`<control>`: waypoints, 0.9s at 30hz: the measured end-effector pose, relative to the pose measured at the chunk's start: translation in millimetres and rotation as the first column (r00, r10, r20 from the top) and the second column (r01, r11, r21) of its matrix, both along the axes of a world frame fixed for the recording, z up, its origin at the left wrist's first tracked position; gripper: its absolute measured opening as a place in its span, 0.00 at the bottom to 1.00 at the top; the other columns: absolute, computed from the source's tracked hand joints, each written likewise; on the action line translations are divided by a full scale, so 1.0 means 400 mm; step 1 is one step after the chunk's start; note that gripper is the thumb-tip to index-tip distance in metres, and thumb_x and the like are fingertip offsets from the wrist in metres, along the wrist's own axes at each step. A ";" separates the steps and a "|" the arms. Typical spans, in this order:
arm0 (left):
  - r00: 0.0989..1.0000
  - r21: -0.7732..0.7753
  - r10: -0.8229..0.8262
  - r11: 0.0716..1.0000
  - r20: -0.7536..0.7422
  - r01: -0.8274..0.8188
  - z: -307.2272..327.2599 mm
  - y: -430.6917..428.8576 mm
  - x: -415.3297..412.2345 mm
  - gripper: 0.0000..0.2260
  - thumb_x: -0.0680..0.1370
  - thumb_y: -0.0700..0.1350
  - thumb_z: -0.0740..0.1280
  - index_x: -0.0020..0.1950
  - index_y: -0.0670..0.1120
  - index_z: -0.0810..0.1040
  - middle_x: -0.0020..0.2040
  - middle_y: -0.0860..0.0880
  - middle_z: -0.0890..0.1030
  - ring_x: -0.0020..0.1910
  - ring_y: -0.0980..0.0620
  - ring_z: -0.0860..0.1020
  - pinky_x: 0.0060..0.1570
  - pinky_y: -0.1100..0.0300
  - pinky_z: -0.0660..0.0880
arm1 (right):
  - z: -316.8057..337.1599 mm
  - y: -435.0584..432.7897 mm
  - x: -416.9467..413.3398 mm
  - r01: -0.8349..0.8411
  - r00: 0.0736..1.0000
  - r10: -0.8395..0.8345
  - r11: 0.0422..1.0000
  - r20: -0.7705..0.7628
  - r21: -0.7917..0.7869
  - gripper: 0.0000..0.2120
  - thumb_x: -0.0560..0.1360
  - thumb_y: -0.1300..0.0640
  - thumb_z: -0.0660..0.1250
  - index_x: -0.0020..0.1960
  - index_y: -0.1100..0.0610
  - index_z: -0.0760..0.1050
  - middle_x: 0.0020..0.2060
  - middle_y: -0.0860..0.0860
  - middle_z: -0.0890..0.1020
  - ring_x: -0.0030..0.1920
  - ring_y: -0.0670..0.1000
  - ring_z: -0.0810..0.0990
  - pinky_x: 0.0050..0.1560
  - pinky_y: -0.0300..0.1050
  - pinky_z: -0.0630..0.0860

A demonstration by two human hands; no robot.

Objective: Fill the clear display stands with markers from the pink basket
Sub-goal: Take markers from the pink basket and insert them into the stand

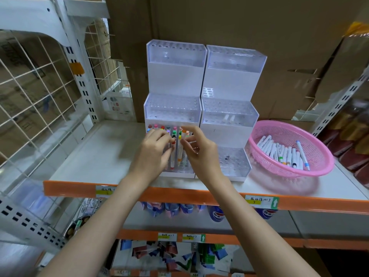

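Two clear display stands sit side by side on a white shelf [111, 148], the left stand [171, 108] touching the right stand [229, 114], each stepped in three tiers with rows of holes on top. Only the lowest tier of the left stand is stocked, where upright markers [162, 127] show caps in pink, red, green and orange. Both hands work at that tier. The left hand [153, 148] has its fingers curled and pinches a red-capped marker [173, 154] standing in the holes. The right hand [199, 150] curls its fingers beside an orange-capped marker [184, 129], but I cannot tell whether it is grasping anything. The pink basket [315, 140] rests on the shelf just right of the right stand, with a heap of white-barrelled loose markers [279, 150] lying in it. Cardboard boxes [219, 21] stand behind the stands, and a white wire grid [40, 76] closes off the left side.
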State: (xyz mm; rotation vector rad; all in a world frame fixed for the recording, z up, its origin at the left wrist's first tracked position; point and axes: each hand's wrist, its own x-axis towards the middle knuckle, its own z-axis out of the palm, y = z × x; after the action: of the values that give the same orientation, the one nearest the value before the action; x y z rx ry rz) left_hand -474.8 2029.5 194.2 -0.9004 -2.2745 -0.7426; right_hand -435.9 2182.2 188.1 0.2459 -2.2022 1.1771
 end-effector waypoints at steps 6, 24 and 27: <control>0.998 -0.080 0.019 0.997 -0.057 -0.024 -0.008 -0.030 0.011 0.15 0.69 0.33 0.73 0.56 0.40 0.81 0.50 0.43 0.78 0.50 0.43 0.74 0.48 0.48 0.76 | 0.003 -0.006 0.000 0.022 1.000 -0.022 0.999 -0.019 0.031 0.12 0.77 0.61 0.67 0.59 0.52 0.73 0.35 0.47 0.79 0.32 0.45 0.77 0.34 0.39 0.76; 0.999 -0.042 0.000 0.999 -0.041 -0.001 -0.010 -0.035 0.016 0.20 0.69 0.29 0.69 0.58 0.42 0.81 0.49 0.45 0.78 0.51 0.46 0.73 0.48 0.52 0.76 | -0.019 -0.003 -0.011 0.174 0.984 -0.162 0.949 -0.068 0.262 0.03 0.76 0.56 0.68 0.46 0.56 0.78 0.38 0.50 0.80 0.33 0.52 0.77 0.30 0.51 0.76; 0.999 -0.051 0.001 0.999 -0.038 -0.003 -0.011 -0.037 0.017 0.19 0.69 0.30 0.69 0.59 0.42 0.81 0.49 0.44 0.78 0.52 0.47 0.72 0.49 0.52 0.76 | -0.015 -0.002 -0.012 0.204 0.979 -0.191 0.939 -0.076 0.276 0.03 0.75 0.56 0.69 0.44 0.55 0.79 0.39 0.49 0.81 0.33 0.52 0.78 0.29 0.50 0.76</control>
State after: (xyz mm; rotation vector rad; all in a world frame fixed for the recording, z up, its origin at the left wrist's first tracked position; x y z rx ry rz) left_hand -467.9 2014.5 189.7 -0.9281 -2.2700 -0.6632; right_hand -440.9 2181.5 182.0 0.1631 -2.2879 0.7391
